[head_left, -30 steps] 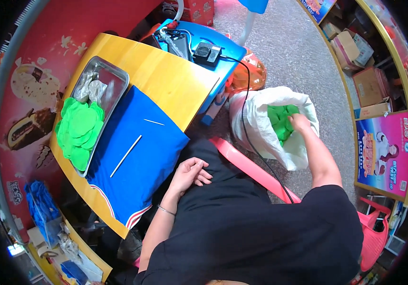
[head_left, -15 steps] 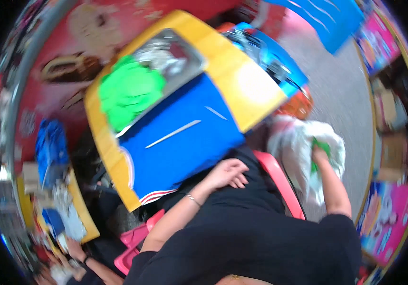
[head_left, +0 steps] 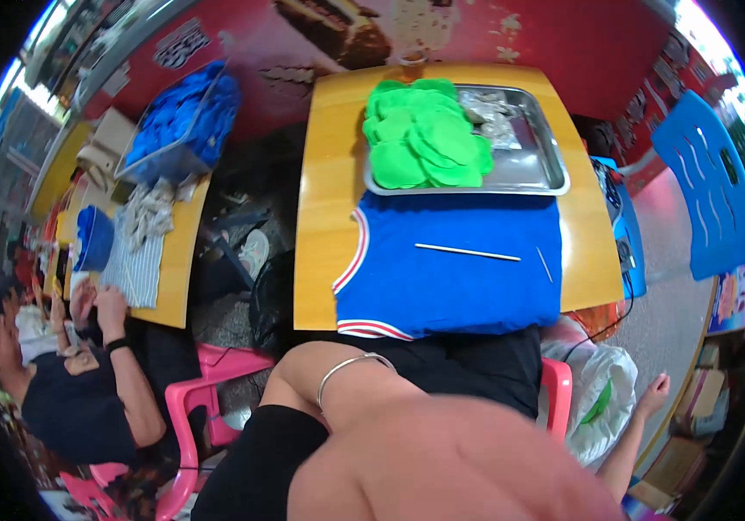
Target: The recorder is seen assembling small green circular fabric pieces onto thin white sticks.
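My left hand (head_left: 450, 456) is raised close in front of me, large and blurred, with its fingers hidden. A silver bangle rings that wrist. My right hand (head_left: 653, 395) is off to the right, beside and above a white plastic bag (head_left: 611, 369) with a green piece (head_left: 598, 403) in it. Its fingers look curled, and nothing shows in them. On the table, a blue cloth (head_left: 468, 300) with striped edging lies flat under a thin pale stick (head_left: 468, 252) and a finer needle-like piece (head_left: 545, 264). Round green pieces (head_left: 424, 135) are heaped in a metal tray (head_left: 554, 165).
The yellow table (head_left: 324, 174) is in front of me. Small clear packets (head_left: 494, 117) lie in the tray, and a cup (head_left: 412, 65) stands behind it. Blue chairs (head_left: 709, 187) are to the right. At left, a co-worker (head_left: 86, 382) sits at another table by a bin of blue pieces (head_left: 186, 122).
My right hand has come out of the white bag, to its right. My left hand has risen from my lap toward me. The view has turned, so the table now stands straighter.
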The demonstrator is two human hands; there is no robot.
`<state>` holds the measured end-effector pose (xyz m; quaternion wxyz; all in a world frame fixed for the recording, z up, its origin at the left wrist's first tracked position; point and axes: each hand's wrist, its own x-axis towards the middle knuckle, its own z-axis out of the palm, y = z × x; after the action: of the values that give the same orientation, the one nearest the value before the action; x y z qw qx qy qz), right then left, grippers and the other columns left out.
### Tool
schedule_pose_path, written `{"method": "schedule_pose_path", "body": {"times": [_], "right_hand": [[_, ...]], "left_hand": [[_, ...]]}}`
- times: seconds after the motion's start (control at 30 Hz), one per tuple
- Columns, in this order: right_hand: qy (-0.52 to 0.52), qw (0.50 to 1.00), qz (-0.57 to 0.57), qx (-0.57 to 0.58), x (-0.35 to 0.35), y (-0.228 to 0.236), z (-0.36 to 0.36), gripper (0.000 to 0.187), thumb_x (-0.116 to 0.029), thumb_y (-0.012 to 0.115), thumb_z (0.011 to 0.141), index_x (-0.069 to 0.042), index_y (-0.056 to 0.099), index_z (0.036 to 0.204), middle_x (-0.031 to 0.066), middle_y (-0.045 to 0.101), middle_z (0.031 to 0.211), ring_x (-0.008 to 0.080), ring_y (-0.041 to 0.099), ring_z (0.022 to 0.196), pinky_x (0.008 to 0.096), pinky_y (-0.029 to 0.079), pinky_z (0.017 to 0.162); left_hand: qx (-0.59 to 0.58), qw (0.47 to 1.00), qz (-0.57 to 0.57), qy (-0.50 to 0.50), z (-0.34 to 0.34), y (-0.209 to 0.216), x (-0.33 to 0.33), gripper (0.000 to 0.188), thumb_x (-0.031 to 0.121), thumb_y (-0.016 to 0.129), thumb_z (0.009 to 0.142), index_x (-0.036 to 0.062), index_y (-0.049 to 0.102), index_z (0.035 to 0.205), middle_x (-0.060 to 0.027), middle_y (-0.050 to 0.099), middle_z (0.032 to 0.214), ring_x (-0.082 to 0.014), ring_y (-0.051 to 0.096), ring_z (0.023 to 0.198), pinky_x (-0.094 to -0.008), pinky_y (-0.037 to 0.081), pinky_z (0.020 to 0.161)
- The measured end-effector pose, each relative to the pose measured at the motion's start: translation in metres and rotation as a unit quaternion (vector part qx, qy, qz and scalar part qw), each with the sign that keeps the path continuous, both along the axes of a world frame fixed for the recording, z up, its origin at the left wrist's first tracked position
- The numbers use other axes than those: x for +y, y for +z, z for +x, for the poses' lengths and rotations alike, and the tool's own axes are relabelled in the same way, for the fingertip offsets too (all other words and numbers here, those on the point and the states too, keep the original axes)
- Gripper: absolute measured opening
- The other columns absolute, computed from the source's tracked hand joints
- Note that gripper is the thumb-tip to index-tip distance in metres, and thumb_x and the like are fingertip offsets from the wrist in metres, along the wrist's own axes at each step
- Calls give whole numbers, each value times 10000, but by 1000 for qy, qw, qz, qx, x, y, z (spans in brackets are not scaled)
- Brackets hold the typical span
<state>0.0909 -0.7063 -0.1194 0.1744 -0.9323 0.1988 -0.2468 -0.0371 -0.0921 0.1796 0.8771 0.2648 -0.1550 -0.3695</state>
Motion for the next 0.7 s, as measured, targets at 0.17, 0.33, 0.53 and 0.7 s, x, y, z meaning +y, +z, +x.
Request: {"method": "schedule_pose_path", "body": {"times": [0.17, 0.33, 0.53, 0.7], "right_hand": [[184, 980, 6, -77, 92, 54, 64, 306, -212, 472, 933, 6, 460, 719, 78, 416, 551, 159, 349, 508, 335, 324, 479], [411, 909, 1, -74, 252, 130, 102, 240, -126, 520, 896, 8, 473, 701, 87, 414, 547, 135, 388, 496, 327, 327, 472], [588, 808, 23, -29, 422, 181, 148, 119, -90, 586, 834, -8, 525, 775, 82, 501, 627, 153, 508, 583, 298, 408, 553], [667, 742, -59, 26, 528, 162, 180, 315, -154, 619, 789, -65, 506, 1069, 156, 586, 1014, 325, 546, 986, 411, 437, 853]], "left_hand": [[-255, 892, -113, 356, -4, -9, -9, 287, 266, 553, 889, -12, 618, 862, -158, 616, 947, -289, 624, 773, -367, 510, 659], [-491, 726, -27, 482, 20, -33, 13, 145, 120, 621, 833, -16, 665, 853, -116, 625, 806, -235, 611, 694, -330, 496, 617], [-506, 561, 271, 596, 12, -55, 44, 113, 72, 654, 777, -2, 660, 861, -96, 627, 749, -238, 626, 682, -309, 502, 604], [-442, 503, 320, 670, 22, -61, 62, 73, 66, 635, 785, 10, 655, 826, -100, 634, 739, -241, 631, 694, -313, 502, 630]]}}
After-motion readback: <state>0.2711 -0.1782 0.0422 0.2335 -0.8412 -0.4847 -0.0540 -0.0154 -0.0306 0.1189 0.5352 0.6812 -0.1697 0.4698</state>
